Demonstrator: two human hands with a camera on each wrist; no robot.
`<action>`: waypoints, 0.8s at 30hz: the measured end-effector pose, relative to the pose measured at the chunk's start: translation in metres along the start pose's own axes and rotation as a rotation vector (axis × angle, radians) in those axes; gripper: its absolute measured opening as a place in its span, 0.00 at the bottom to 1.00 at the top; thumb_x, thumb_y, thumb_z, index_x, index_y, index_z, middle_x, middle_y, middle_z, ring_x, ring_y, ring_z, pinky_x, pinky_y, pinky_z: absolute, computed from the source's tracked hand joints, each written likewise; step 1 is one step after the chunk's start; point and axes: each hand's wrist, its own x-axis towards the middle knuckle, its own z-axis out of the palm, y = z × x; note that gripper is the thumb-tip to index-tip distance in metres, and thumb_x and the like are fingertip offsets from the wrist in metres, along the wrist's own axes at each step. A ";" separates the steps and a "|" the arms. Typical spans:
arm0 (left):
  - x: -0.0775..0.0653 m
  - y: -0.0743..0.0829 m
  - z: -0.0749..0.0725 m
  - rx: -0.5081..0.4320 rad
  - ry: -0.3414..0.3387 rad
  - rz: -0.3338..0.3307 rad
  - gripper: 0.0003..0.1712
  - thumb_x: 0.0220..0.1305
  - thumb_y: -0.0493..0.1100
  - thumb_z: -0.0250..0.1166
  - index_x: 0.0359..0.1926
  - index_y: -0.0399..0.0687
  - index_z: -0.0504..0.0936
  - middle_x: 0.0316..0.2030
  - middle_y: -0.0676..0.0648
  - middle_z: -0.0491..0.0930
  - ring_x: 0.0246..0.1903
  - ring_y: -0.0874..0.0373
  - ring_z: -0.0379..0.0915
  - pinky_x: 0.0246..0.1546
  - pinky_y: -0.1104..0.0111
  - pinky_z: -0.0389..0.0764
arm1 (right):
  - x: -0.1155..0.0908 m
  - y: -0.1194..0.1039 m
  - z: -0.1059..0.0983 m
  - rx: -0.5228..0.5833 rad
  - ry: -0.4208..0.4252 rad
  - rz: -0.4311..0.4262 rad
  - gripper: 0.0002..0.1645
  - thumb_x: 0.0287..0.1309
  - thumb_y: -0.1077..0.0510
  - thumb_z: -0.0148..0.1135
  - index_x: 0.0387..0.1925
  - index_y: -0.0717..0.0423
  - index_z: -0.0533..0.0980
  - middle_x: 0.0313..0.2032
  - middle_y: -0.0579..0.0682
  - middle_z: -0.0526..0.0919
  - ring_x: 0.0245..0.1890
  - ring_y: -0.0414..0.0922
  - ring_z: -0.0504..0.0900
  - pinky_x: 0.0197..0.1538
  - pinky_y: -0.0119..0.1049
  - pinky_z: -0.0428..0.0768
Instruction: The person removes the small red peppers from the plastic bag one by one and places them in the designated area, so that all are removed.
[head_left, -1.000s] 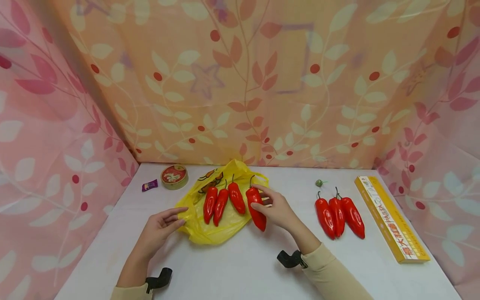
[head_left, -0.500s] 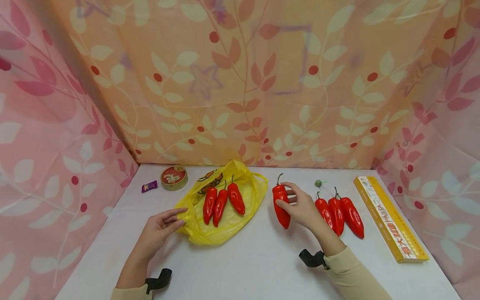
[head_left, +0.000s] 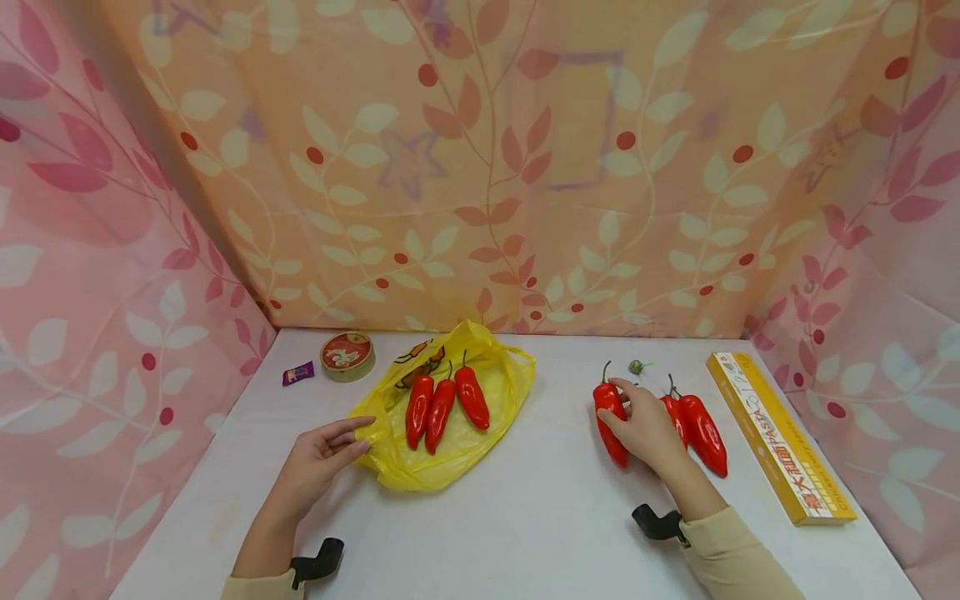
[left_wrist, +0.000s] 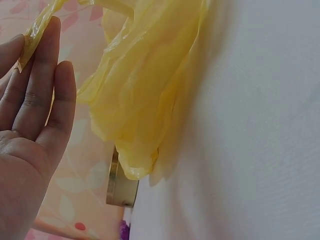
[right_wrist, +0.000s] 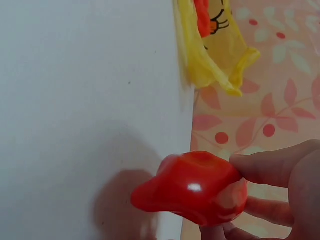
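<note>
In the head view my right hand (head_left: 651, 427) grips a red chili pepper (head_left: 611, 423) with a dark stem, thumb on one side and fingers on the other. The right wrist view shows this pepper clear of the table, its shadow on the white cloth. My left hand (head_left: 318, 458) pinches the left edge of a yellow plastic bag (head_left: 408, 477), between thumb and fingers in the left wrist view. Three red chili peppers (head_left: 440, 417) lie in the bag's open mouth. Behind my right hand lie more red chili peppers (head_left: 703, 435), one of them mostly hidden.
A yellow and white pasta box (head_left: 780, 442) lies along the right side. At the back left are a round tin (head_left: 348, 357) and a small purple wrapped sweet (head_left: 298, 373). A small green round thing (head_left: 637, 367) sits at the back right. Patterned cloth walls enclose the table.
My right hand has carried the chili pepper from over the bag rightward to beside the right-hand peppers. The left hand stays at the bag's edge.
</note>
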 end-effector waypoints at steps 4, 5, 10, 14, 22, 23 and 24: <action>0.000 0.000 0.000 0.004 0.000 -0.001 0.27 0.66 0.47 0.70 0.63 0.44 0.80 0.46 0.38 0.84 0.41 0.57 0.82 0.47 0.76 0.84 | -0.002 0.007 -0.001 -0.080 -0.007 0.004 0.39 0.62 0.50 0.68 0.71 0.56 0.66 0.53 0.65 0.77 0.47 0.57 0.76 0.43 0.53 0.87; 0.000 0.000 0.000 0.005 0.000 0.001 0.27 0.66 0.47 0.70 0.63 0.44 0.80 0.46 0.38 0.84 0.41 0.57 0.82 0.47 0.76 0.84 | -0.003 0.007 -0.001 -0.097 -0.009 0.009 0.39 0.62 0.49 0.68 0.71 0.56 0.66 0.54 0.66 0.76 0.48 0.58 0.76 0.44 0.55 0.87; -0.001 0.000 0.000 0.005 0.001 0.003 0.26 0.66 0.46 0.70 0.63 0.43 0.80 0.45 0.39 0.84 0.41 0.57 0.82 0.47 0.76 0.84 | -0.006 0.007 -0.001 -0.160 -0.026 0.036 0.40 0.61 0.50 0.68 0.71 0.56 0.66 0.57 0.69 0.73 0.52 0.63 0.75 0.44 0.61 0.86; -0.001 0.001 0.001 0.003 0.000 0.007 0.26 0.66 0.46 0.70 0.63 0.43 0.80 0.45 0.38 0.85 0.40 0.57 0.82 0.47 0.75 0.84 | -0.007 0.007 -0.002 -0.195 -0.035 0.052 0.39 0.61 0.51 0.68 0.70 0.59 0.67 0.57 0.70 0.74 0.53 0.64 0.75 0.46 0.63 0.85; -0.001 0.002 0.001 0.001 -0.007 0.005 0.26 0.66 0.45 0.70 0.62 0.43 0.80 0.44 0.39 0.84 0.40 0.56 0.82 0.49 0.71 0.85 | -0.006 0.011 0.001 -0.235 -0.004 0.063 0.39 0.60 0.50 0.69 0.69 0.59 0.68 0.58 0.70 0.72 0.54 0.66 0.74 0.47 0.64 0.84; -0.001 0.001 0.001 0.003 -0.008 0.004 0.26 0.66 0.45 0.70 0.62 0.43 0.80 0.45 0.39 0.84 0.40 0.56 0.82 0.48 0.71 0.85 | -0.006 0.012 0.001 -0.243 -0.002 0.063 0.39 0.60 0.50 0.69 0.69 0.60 0.68 0.58 0.71 0.72 0.55 0.66 0.74 0.47 0.64 0.84; -0.001 0.001 0.001 0.003 -0.009 0.006 0.26 0.66 0.46 0.70 0.63 0.43 0.80 0.45 0.39 0.84 0.41 0.57 0.83 0.48 0.71 0.85 | -0.005 0.012 0.001 -0.249 -0.001 0.064 0.40 0.59 0.49 0.69 0.69 0.60 0.68 0.58 0.71 0.71 0.55 0.66 0.74 0.47 0.64 0.84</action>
